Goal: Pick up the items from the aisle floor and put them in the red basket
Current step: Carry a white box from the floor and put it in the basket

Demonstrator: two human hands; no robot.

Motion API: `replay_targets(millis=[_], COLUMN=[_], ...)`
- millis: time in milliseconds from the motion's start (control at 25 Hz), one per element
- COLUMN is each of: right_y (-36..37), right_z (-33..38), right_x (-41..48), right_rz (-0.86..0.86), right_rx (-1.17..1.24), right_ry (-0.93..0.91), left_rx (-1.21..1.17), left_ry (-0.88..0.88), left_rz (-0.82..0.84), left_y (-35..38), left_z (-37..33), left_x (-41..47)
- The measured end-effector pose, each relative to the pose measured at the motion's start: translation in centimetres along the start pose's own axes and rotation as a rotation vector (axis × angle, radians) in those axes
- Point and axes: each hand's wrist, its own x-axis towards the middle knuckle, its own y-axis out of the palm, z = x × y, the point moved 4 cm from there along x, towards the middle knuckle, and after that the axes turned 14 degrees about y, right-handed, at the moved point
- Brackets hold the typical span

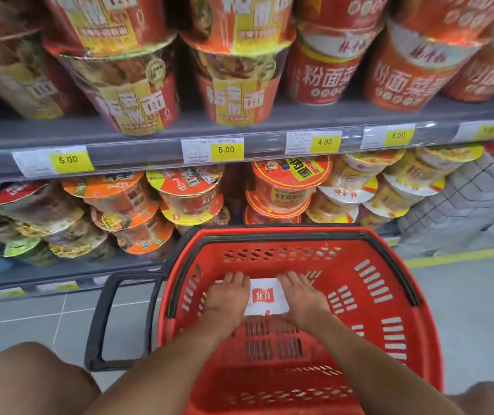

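Seemingly light and floppy, the flat white packet (266, 296) is gripped at both sides by your left hand (227, 296) and right hand (302, 298).

Packet (266, 296) between left hand (227, 299) and right hand (303, 299), gripped by both, inside basket (428, 339). Past both hands, shelves (149, 136) stacked with cups (137, 103). Left of left hand, outside basket, handle (95, 324) lying on floor (30, 319).

Grey tiled floor (479, 310) carries the red basket (269, 266).
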Motion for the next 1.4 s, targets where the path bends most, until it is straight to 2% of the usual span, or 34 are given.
replay_targets(millis=[120, 320, 480, 760, 880, 1080, 1240, 1400], right_y=[0.3, 0.1, -4.6, -22.3, -33.2, -51.9, -60.0, -62.4], right_z=[-0.4, 0.1, -0.5, -1.3, -1.0, -0.3, -0.5, -1.1], right_x=[0.5, -0.8, -4.9, -15.8, -21.7, -31.6, -35.2, -36.1], right_rz=[0.003, 0.037, 0.08, 0.032, 0.059, -0.057, -0.139, -0.191], right_rx=[0.01, -0.108, -0.123, -0.06, -0.031, 0.048, 0.013, 0.025], right_ry=[0.006, 0.04, 0.08, 0.118, 0.118, 0.102, 0.102, 0.073], left_rx=[0.026, 0.003, -0.02, -0.003, 0.035, 0.041, 0.107, 0.133], left_ry=[-0.004, -0.01, 0.009, 0.029, 0.06, 0.149, 0.156, 0.099], left_rz=[-0.008, 0.034, 0.105, 0.085, 0.053, -0.1, -0.214, -0.279], left_y=[0.2, -0.6, -5.5, -24.0, -34.9, -51.2, -58.8, -61.6], left_z=[-0.1, -0.4, -0.8, -3.7, -4.8, -6.5, -6.7, -6.9], left_x=[0.7, -0.4, -4.3, -14.4, -19.4, -26.9, -29.4, -31.4])
